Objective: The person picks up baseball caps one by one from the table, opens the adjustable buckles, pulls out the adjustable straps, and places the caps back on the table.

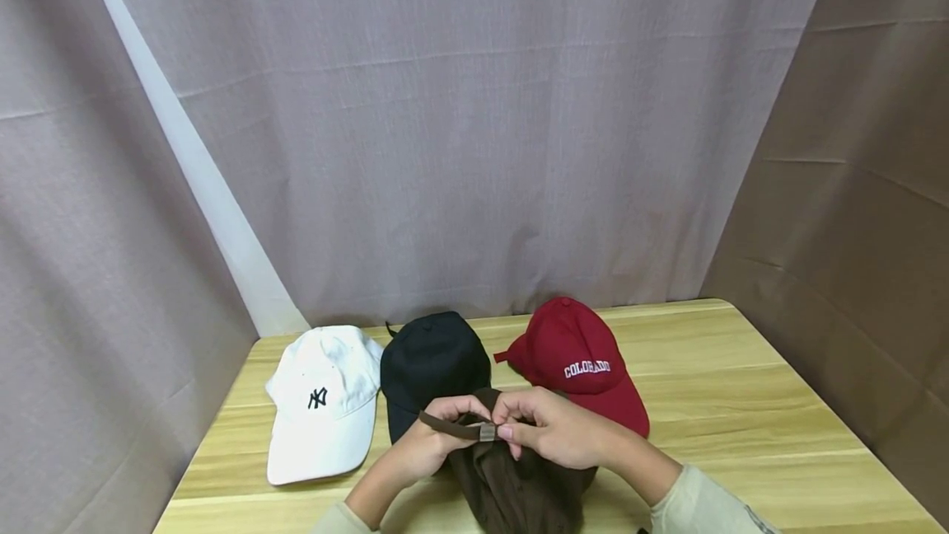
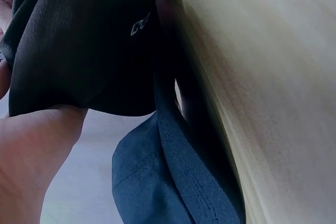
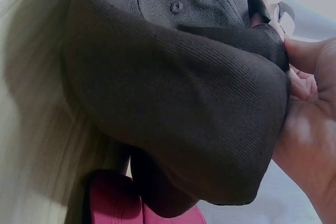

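Observation:
A dark brown baseball cap [image 1: 519, 489] is held up at the front of the table, its back strap and metal buckle [image 1: 487, 433] uppermost. My left hand [image 1: 430, 439] grips the strap side left of the buckle, and the strap's loose end sticks out leftward over it. Thumb and fingers of my right hand [image 1: 552, 427] pinch the strap just right of the buckle. In the right wrist view the brown cap [image 3: 178, 93] fills the middle, with eyelets on its crown. The left wrist view shows its dark cloth [image 2: 84, 45] above my left wrist.
A white cap [image 1: 322, 402] with a dark logo lies at the left of the wooden table [image 1: 741, 402]. Behind my hands are a black cap [image 1: 433, 361] and a red cap [image 1: 578, 357] lettered COLORADO. Grey-brown curtains [image 1: 482, 147] hang along the back and sides.

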`<state>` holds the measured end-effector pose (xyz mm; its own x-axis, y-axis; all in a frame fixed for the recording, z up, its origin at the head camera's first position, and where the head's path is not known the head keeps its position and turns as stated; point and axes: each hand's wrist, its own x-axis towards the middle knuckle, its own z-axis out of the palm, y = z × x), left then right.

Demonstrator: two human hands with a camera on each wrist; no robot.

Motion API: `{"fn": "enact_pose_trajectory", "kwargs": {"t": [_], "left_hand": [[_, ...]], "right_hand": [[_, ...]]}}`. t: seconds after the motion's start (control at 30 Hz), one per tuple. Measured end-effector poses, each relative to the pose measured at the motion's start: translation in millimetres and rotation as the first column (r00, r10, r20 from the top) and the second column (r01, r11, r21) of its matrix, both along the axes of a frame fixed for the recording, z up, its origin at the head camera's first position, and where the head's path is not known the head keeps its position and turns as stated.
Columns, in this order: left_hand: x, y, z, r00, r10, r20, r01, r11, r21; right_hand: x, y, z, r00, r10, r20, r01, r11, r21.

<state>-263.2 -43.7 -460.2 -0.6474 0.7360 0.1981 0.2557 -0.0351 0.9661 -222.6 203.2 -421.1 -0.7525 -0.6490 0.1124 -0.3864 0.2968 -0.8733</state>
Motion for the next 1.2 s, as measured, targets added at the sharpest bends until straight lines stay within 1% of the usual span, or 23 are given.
{"fn": "enact_pose_trajectory", "kwargs": {"t": [0.1,0.23,0.33,0.57,0.7,0.87,1.03,1.2], "left_hand": [[0.1,-0.2,0.3,1.000,-0.001,-0.006,0.001,1.000,0.004],[0.6,0.4,0.8,1.000,0.004,0.004,-0.004,1.000,0.006],[0.7,0.9,0.8,1.000,0.003,0.012,-0.003,1.000,0.014],[-0.5,-0.4,0.6,1.000,-0.019,-0.001,0.019,0.999,0.048],[-0.8,0.3,0.7,0.999,-0.031,-0.015,0.032,0.998,0.054],[0.1,0.1,-1.3,0.999,-0.017,-0.035,0.019,0.998,0.056],[0.6,0.8,-1.9,1.000,-0.009,-0.026,0.011,0.998,0.056],[0.6,1.3,-1.1,1.000,-0.006,-0.016,0.007,0.998,0.059]], "right_hand": [[-0.5,0.8,0.0,1.000,0.008,-0.008,-0.008,1.000,0.002],[-1.1,1.8,-1.3,1.000,0.013,-0.025,-0.013,1.000,0.003],[-0.8,1.8,-2.3,1.000,0.005,-0.022,-0.005,1.000,0.003],[0.1,-0.5,-2.2,1.000,-0.024,-0.010,0.024,1.000,-0.008],[1.2,-1.4,-1.4,0.999,-0.039,-0.011,0.038,0.999,-0.020],[2.0,-4.3,-0.7,0.998,-0.059,-0.030,0.059,0.998,-0.005],[2.3,-5.5,-0.6,0.996,-0.074,-0.043,0.075,0.997,0.014],[2.1,-5.1,0.5,0.997,-0.067,-0.046,0.067,0.998,0.010]]}}
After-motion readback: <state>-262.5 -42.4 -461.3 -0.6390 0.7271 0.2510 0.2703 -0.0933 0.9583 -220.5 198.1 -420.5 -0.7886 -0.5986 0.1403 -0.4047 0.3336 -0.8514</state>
